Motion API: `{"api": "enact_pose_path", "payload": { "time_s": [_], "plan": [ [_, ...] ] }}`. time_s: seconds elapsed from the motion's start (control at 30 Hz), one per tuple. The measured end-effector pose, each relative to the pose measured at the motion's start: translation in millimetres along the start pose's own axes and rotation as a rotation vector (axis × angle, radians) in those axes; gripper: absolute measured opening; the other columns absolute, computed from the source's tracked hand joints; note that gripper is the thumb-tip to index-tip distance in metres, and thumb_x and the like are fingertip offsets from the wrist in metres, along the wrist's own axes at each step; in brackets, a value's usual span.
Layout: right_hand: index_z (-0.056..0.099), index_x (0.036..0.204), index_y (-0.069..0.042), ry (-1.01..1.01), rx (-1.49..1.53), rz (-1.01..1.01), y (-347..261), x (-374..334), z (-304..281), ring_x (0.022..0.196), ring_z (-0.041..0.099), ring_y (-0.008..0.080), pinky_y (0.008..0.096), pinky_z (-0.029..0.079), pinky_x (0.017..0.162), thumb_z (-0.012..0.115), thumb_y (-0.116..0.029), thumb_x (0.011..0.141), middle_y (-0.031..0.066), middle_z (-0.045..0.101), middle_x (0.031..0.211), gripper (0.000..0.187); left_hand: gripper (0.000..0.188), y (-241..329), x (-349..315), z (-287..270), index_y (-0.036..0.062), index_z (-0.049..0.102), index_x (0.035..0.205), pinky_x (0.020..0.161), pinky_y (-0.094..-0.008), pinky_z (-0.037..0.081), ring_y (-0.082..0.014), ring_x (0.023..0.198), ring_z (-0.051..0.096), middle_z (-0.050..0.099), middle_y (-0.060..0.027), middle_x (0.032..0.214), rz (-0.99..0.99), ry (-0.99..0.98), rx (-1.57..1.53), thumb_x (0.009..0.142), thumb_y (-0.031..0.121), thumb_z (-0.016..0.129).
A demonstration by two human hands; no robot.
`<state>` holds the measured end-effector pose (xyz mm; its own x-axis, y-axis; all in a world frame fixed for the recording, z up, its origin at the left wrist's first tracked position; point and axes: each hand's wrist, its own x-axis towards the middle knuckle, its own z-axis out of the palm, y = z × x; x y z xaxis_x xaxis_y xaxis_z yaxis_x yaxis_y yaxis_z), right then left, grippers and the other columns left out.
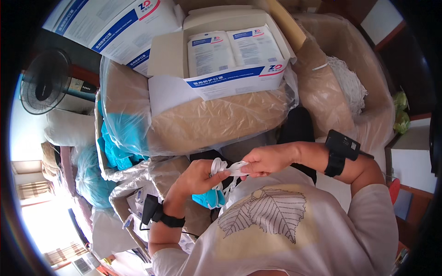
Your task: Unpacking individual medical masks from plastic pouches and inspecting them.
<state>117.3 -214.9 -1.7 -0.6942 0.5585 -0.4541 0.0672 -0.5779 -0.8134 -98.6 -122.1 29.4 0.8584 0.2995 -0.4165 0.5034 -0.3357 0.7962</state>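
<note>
In front of my chest, both hands grip a bundle of white elastic straps (235,169). My left hand (195,177) is closed around its left end, where loops bulge up above the thumb. The fingers of my right hand (269,160) pinch the other end. A folded bright blue piece (209,198), perhaps fabric, hangs below my left hand with loose white strands beside it. How it joins the straps is hidden. Just beyond my hands stands a plastic-lined carton (216,124).
An open white-and-blue box (230,87) with two packs of masks rests on the carton. Similar boxes (115,30) are stacked at its left. A carton at right (368,60) holds a white strap heap (347,85). Blue pieces (115,147) fill a container at left, near a fan (45,83).
</note>
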Motion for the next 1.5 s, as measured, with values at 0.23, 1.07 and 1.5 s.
{"api": "enact_pose_path", "payload": {
  "time_s": [0.23,1.07,1.5],
  "plan": [
    [0.058,0.094,-0.003,-0.2,-0.304,0.048,-30,-35,-8,0.062,0.044,0.0088,0.0243,0.039,0.058,0.04,-0.029,0.094,-0.0011,0.045,0.067,0.032,0.025,9,-22,6,0.003,0.052,0.066,0.044,-0.0297,0.033,-0.0138,0.047,0.043,0.046,-0.0042,0.054,0.167,-0.104,-0.292,0.086,0.019,0.056],
    [0.052,0.087,-0.001,0.485,-0.516,-0.299,0,-9,25,0.072,0.058,0.0327,0.0394,0.043,0.065,0.041,-0.025,0.092,0.0167,0.059,0.077,0.027,0.01,4,27,30,0.012,0.064,0.08,0.052,-0.0363,0.044,-0.0262,0.056,0.056,0.057,-0.0068,0.064,0.377,0.622,0.418,0.077,0.021,0.064],
    [0.046,0.079,-0.004,-0.114,-0.269,0.051,-46,-72,23,0.065,0.043,0.0108,0.027,0.039,0.063,0.032,-0.032,0.096,0.0009,0.046,0.068,0.036,0.033,47,8,-1,0.0074,0.053,0.06,0.045,-0.0317,0.038,-0.0202,0.046,0.046,0.044,-0.0031,0.055,0.619,0.112,0.539,0.074,0.033,0.067]
  ]
}}
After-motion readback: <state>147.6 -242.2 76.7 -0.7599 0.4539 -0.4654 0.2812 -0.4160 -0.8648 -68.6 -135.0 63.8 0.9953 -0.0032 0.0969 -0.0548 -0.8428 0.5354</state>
